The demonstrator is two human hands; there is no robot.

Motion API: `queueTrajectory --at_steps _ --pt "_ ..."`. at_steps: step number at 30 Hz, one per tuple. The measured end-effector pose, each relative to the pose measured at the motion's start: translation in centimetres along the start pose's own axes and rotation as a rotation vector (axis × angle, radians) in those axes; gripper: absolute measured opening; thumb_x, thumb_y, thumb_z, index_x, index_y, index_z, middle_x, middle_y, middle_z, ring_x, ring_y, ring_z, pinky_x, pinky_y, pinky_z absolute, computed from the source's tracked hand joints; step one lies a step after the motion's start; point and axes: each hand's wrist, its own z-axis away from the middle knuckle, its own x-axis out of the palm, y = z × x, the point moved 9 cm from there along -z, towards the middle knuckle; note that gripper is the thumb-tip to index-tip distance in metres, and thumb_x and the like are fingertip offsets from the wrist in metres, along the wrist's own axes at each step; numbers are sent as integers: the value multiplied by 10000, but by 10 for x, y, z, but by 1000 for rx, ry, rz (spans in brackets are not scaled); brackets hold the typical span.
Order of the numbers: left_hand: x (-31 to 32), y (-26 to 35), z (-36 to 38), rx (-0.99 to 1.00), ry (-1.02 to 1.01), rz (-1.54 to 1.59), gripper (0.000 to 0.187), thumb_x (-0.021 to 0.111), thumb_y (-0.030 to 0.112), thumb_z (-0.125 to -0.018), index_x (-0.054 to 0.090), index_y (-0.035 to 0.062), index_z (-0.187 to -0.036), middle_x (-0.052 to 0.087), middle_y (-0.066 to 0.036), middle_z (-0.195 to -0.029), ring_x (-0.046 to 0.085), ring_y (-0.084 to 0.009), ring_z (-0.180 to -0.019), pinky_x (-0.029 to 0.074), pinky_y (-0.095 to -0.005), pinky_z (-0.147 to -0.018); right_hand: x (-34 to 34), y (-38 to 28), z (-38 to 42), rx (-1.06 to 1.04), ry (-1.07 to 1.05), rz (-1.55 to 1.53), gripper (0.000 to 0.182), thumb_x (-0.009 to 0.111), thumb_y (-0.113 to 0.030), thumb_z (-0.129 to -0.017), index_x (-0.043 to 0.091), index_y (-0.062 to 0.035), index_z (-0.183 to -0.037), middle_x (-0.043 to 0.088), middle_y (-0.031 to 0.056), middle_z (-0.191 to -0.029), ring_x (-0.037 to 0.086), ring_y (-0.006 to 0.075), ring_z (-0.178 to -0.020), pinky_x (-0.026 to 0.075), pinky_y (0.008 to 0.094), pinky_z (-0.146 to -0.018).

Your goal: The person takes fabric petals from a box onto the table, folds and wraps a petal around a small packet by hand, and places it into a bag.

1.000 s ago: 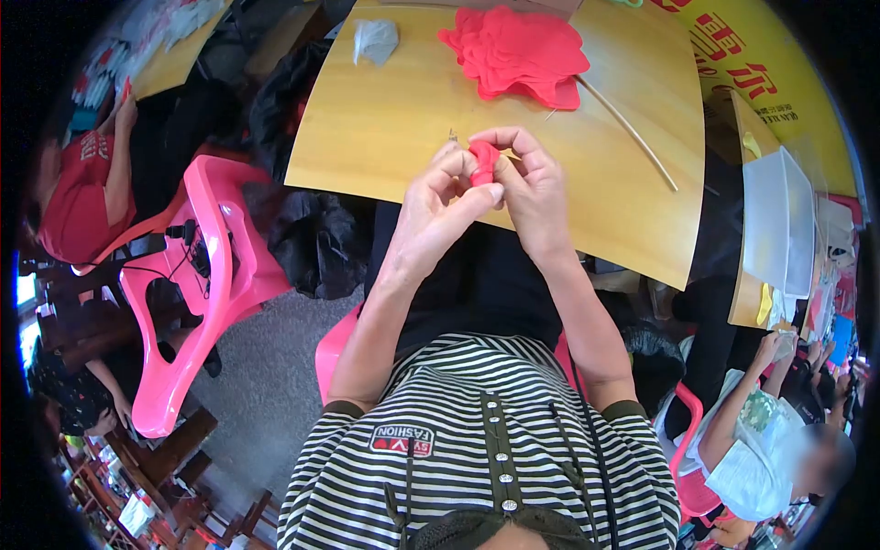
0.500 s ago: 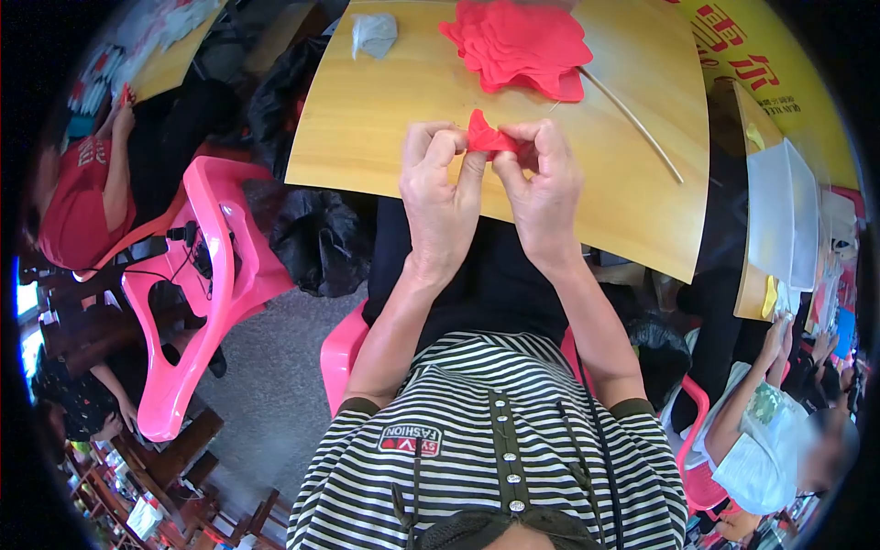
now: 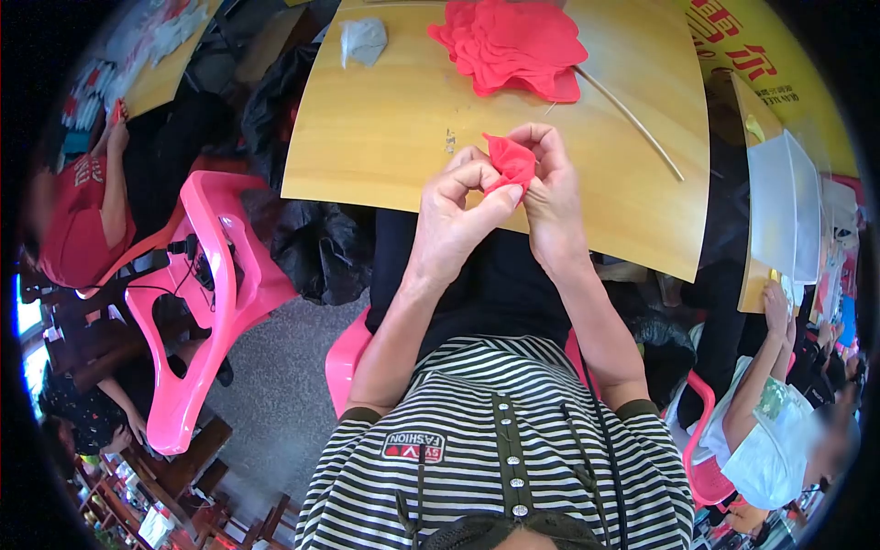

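Observation:
Near the front edge of the yellow wooden table (image 3: 367,119), a small folded piece of red fabric (image 3: 511,163) is pinched between both hands. My left hand (image 3: 458,215) is closed on its left and lower side, with the thumb pressed against it. My right hand (image 3: 555,206) grips its right side, fingers curled behind it. Beyond the hands lies a stack of red petal-shaped fabric pieces (image 3: 513,46). A thin stick (image 3: 632,124) slants from the stack toward the right side of the table.
A crumpled white wad (image 3: 364,41) lies at the table's back left. A pink chair (image 3: 206,293) and a black bag (image 3: 321,247) are on the left. People sit at both sides. A translucent bin (image 3: 786,211) stands on the right.
The red piece has turned and now shows more of its surface. My left hand has moved right, closer to my right hand, and its thumb now overlaps the fabric.

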Motion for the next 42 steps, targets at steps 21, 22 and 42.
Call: queueTrajectory --at_steps 21,22,42 --pt "-11 36 4 444 264 -647 84 631 5 -872 613 -12 -951 559 -128 -921 560 -226 -802 476 -317 -706 12 -25 11 -337 -86 534 242 691 47 -763 584 -20 -969 628 118 -883 649 228 -750 524 318 -619" --pt "-11 35 4 403 245 -620 79 645 18 -868 621 -10 -938 547 -119 -921 550 -213 -807 469 -307 -710 10 -24 11 -342 -109 483 239 689 51 -763 586 -19 -967 627 114 -878 646 216 -739 522 314 -609" --pt "2 -2 10 44 94 -27 146 684 63 -845 590 18 -743 532 -41 -939 526 -127 -848 425 -269 -786 -1 15 31 270 -149 -284 198 592 -189 -971 530 -51 -1098 576 3 -856 521 64 -658 450 207 -581"
